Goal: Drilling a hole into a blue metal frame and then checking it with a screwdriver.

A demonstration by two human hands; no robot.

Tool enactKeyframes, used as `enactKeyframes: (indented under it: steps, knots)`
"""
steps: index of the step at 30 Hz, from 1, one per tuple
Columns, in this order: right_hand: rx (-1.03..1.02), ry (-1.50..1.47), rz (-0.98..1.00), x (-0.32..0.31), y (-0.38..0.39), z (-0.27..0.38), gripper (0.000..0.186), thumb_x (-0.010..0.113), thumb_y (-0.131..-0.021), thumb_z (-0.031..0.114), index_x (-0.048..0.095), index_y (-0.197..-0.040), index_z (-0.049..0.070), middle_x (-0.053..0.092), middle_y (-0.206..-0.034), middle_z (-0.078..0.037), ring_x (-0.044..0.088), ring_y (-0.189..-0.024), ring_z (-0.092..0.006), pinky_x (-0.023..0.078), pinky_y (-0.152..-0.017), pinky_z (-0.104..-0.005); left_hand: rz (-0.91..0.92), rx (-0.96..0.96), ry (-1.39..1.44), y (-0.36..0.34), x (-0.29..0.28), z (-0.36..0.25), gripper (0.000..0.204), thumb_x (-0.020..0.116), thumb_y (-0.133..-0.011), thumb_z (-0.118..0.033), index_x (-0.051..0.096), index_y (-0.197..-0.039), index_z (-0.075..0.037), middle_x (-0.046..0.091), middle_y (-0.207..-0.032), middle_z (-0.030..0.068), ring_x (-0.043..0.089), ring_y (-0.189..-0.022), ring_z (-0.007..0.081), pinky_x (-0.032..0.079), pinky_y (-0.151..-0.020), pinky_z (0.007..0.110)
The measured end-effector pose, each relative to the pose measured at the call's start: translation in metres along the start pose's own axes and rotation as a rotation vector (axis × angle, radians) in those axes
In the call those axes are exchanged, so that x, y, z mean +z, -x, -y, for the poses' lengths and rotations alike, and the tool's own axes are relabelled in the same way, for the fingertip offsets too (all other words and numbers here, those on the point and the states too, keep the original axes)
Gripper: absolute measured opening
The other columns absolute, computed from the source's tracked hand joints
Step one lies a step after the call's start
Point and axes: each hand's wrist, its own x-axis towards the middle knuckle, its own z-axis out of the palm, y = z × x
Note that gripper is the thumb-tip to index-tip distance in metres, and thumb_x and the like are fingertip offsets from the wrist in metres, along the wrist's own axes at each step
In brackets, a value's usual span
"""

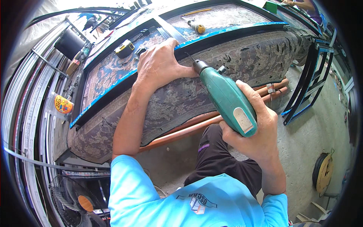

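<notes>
Green drill (225, 96) spans the gap between both hands (261, 126).

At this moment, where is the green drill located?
In the head view, the green drill is right of centre, held in the right hand, its bit pointing at the black frame beside the left hand.

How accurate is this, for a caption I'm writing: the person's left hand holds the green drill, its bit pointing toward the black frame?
Wrong hand: the head view shows the right hand holding the green drill; its bit does point toward the black frame.
</notes>
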Motion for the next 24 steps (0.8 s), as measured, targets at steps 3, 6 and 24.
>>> enactKeyframes:
  steps: [3,6,24]
  knots:
    - [-0.018,-0.013,-0.013,0.0,0.001,-0.003,0.073,0.081,-0.07,0.014,0.056,-0.136,-0.005,0.071,-0.102,-0.026,0.077,-0.089,-0.0338,0.063,-0.077,-0.039,-0.012,0.008,-0.017,-0.001,0.003,0.002,0.101,0.084,-0.05,-0.066,0.068,-0.119,0.006,0.074,-0.102,0.0233,0.074,-0.096,0.033,0.055,-0.089,0.041]
    - [-0.017,-0.015,-0.012,0.0,0.0,-0.004,0.073,0.081,-0.07,0.014,0.056,-0.136,-0.005,0.072,-0.102,-0.026,0.077,-0.088,-0.0324,0.063,-0.076,-0.0385,-0.006,0.003,-0.019,-0.002,0.003,0.003,0.102,0.084,-0.05,-0.067,0.068,-0.119,0.007,0.074,-0.102,0.0242,0.074,-0.096,0.0336,0.054,-0.09,0.041]
    - [-0.088,0.015,0.004,-0.001,-0.002,-0.011,0.075,0.081,-0.07,0.015,0.055,-0.137,-0.006,0.071,-0.103,-0.025,0.077,-0.089,-0.0325,0.063,-0.076,-0.0388,-0.006,0.0,-0.02,-0.003,0.004,0.002,0.104,0.085,-0.049,-0.065,0.067,-0.121,0.007,0.074,-0.106,0.0246,0.073,-0.1,0.034,0.054,-0.092,0.041]
